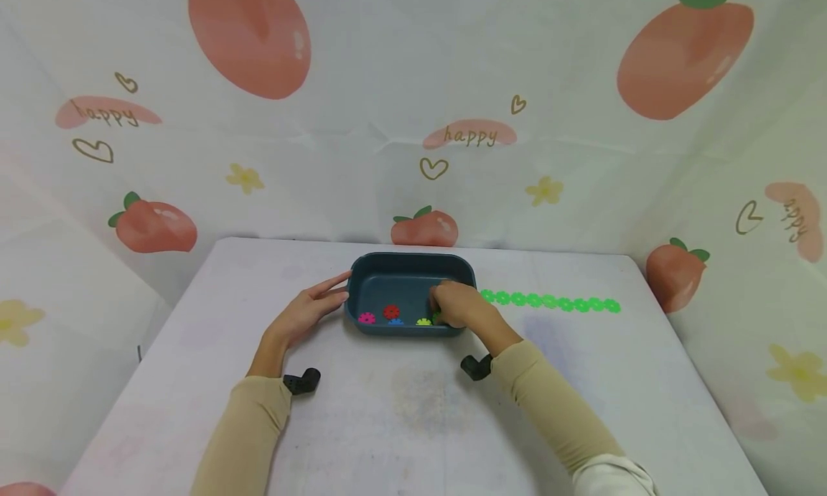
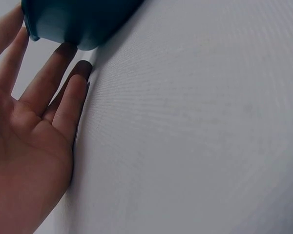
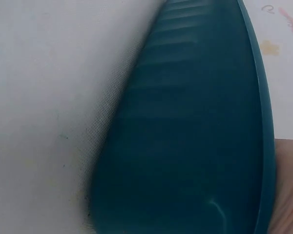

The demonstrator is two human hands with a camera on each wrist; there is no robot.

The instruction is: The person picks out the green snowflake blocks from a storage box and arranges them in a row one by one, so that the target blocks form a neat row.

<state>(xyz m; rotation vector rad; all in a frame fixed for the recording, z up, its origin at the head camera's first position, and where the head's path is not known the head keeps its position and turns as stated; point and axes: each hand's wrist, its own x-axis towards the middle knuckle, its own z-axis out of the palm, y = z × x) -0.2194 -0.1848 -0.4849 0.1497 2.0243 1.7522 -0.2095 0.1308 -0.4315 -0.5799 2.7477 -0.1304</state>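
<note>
A dark teal tray (image 1: 413, 260) stands in the middle of the white table. Inside it, along the near wall, lie a pink disc (image 1: 367, 318), a red disc (image 1: 390, 311), a blue disc (image 1: 395, 322) and a yellow disc (image 1: 423, 321). My right hand (image 1: 454, 306) reaches into the tray's right end, its fingers curled down round a green disc (image 1: 436, 316). My left hand (image 1: 310, 311) lies flat with straight fingers touching the tray's left wall. The left wrist view shows that open palm (image 2: 34, 112) against the tray (image 2: 78, 19). Only the tray's outer wall (image 3: 195, 136) fills the right wrist view.
A chain of several green discs (image 1: 549, 301) lies in a row on the table (image 1: 413, 417), right of the tray. A peach-print cloth (image 1: 388, 123) hangs close behind and at both sides. The table's far edge runs just behind the tray.
</note>
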